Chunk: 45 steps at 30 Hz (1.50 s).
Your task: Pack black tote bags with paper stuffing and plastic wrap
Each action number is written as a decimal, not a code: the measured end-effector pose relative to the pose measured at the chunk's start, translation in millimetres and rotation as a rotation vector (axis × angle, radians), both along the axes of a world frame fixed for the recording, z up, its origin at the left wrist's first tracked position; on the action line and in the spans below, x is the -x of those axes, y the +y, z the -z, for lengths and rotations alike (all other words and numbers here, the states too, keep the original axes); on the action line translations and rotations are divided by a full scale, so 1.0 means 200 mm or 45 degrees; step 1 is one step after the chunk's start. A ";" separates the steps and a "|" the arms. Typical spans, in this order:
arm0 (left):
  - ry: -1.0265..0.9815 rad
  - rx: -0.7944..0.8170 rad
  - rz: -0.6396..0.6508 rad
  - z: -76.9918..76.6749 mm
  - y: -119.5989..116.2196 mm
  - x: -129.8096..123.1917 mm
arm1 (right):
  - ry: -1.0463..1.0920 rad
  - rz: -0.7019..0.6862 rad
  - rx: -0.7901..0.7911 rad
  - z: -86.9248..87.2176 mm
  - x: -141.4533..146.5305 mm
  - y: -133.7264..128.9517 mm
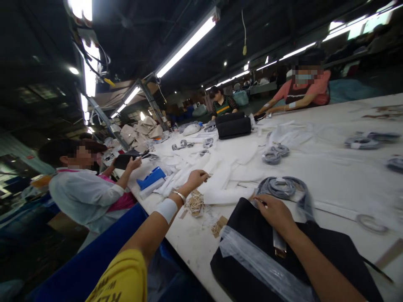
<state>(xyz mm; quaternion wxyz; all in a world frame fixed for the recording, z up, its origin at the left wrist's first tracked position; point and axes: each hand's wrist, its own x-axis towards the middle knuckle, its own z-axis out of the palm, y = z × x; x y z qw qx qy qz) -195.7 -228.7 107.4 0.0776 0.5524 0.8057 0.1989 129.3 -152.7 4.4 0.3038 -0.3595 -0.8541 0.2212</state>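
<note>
My left hand (197, 179) reaches over the table with its fingers pinched together at the edge of a thin white sheet (222, 195). My right hand (275, 212) is closed above a black bag (245, 220), its fingertips close to the sheet's other end. What those fingertips hold is too small to make out. A silver metal piece (278, 243) with a brownish end shows under my right wrist. Across the bag lies a clear plastic strip (261, 256). Coiled grey straps (280, 186) lie just beyond my right hand.
Cardboard pieces with pale strings (195, 203) lie near my left wrist. More coils of grey strap (271, 155) and white sheets spread over the white table (333, 176). A blue holder (153, 178) stands left. A co-worker (91, 197) works close on the left; two others sit across, near a black bag (233, 126).
</note>
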 end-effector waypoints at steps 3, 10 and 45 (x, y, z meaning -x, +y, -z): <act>0.036 0.077 0.144 0.12 -0.03 -0.14 | 0.086 0.011 0.006 -0.04 0.00 -0.02; 0.255 0.239 0.270 0.28 0.02 -0.39 | 0.138 0.011 0.047 -0.04 -0.03 -0.01; -0.133 0.007 1.608 0.19 0.33 -1.65 | 0.550 0.991 0.452 -0.27 -1.20 -0.45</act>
